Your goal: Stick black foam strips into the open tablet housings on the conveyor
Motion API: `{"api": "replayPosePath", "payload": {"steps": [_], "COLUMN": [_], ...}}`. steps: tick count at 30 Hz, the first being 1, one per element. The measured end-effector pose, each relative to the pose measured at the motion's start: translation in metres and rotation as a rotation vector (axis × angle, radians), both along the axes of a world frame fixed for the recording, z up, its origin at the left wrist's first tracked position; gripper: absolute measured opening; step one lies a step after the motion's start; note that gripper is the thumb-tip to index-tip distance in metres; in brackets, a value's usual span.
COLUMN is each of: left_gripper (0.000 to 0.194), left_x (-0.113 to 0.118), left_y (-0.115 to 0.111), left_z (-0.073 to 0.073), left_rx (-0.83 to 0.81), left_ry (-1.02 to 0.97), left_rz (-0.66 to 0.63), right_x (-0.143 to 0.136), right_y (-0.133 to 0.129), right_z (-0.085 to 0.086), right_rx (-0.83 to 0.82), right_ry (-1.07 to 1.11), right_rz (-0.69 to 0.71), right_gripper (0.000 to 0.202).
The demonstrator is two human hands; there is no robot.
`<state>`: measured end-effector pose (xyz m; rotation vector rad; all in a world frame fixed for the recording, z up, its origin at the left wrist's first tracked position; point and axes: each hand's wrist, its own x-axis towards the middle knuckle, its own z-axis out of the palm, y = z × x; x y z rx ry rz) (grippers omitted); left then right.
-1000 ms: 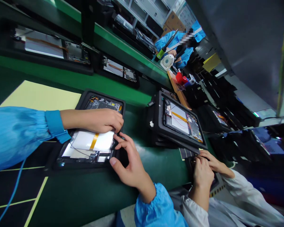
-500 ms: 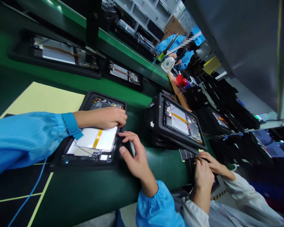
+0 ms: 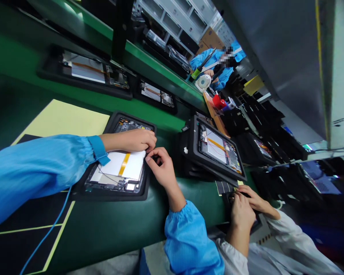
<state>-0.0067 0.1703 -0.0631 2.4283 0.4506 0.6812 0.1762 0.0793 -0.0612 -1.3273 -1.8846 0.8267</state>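
An opened tablet (image 3: pixel 133 163) lies in a black foam frame (image 3: pixel 144 190), its white battery, yellow-brown ribbon cable, circuit boards and thin wires exposed. My left hand (image 3: pixel 139 140) reaches across it from the left. Its fingers are curled together at the tablet's right edge, and what they hold, if anything, is hidden. Just below, my right hand (image 3: pixel 162 167) meets the same edge with thumb and index finger pinched. Whatever sits between those fingertips is too small to make out. The two hands almost touch, and the left forearm covers part of the boards.
To the right stands a stack of foam frames (image 3: pixel 192 145) topped by another opened tablet (image 3: pixel 218 147). More framed tablets (image 3: pixel 87 70) line the back. A yellow sheet (image 3: pixel 65 116) lies behind my left sleeve; a blue cord (image 3: pixel 50 229) hangs from it. A co-worker's hands (image 3: pixel 245 208) work at lower right.
My right hand has moved up to the tablet's edge, and its spread fingers have closed into a pinch. The left hand stays at the edge. The view has shifted slightly.
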Motion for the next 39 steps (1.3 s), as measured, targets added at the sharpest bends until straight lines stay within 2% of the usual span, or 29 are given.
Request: {"api": "replayPosePath", "payload": {"steps": [17,20,22,25,28,31,35,39], "left_gripper": [0.027,0.027,0.029,0.031,0.031,0.032,0.031,0.029], "left_x": [0.001,0.001,0.002,0.004,0.005,0.005,0.005,0.004], "left_y": [0.002,0.003,0.003,0.004,0.005,0.005,0.006,0.007], "left_z": [-0.005,-0.005,-0.005,-0.006,-0.008,-0.009,-0.01,-0.011], "left_rx": [-0.021,-0.009,0.0,0.007,0.01,0.011,0.01,0.008], "left_ry": [-0.014,-0.009,-0.006,0.0,0.006,0.012,0.014,0.02], "left_rz": [0.01,0.026,0.032,0.033,0.034,0.033,0.043,0.057], "right_x": [-0.019,-0.017,-0.013,-0.01,-0.01,-0.01,-0.01,-0.007], "right_y": [-0.012,-0.018,-0.026,-0.043,-0.065,-0.077,-0.061,-0.046], "right_z": [-0.015,-0.013,-0.009,-0.003,0.005,0.009,0.005,0.001], "right_rx": [0.125,0.174,0.241,0.307,0.256,0.205,0.177,0.124], "right_ry": [-0.061,0.011,-0.011,-0.215,-0.356,-0.283,-0.209,-0.338], "right_rz": [-0.227,-0.283,-0.25,-0.088,0.026,0.029,-0.077,-0.003], "right_gripper": [0.004,0.019,0.023,0.027,0.03,0.022,0.031,0.042]}}
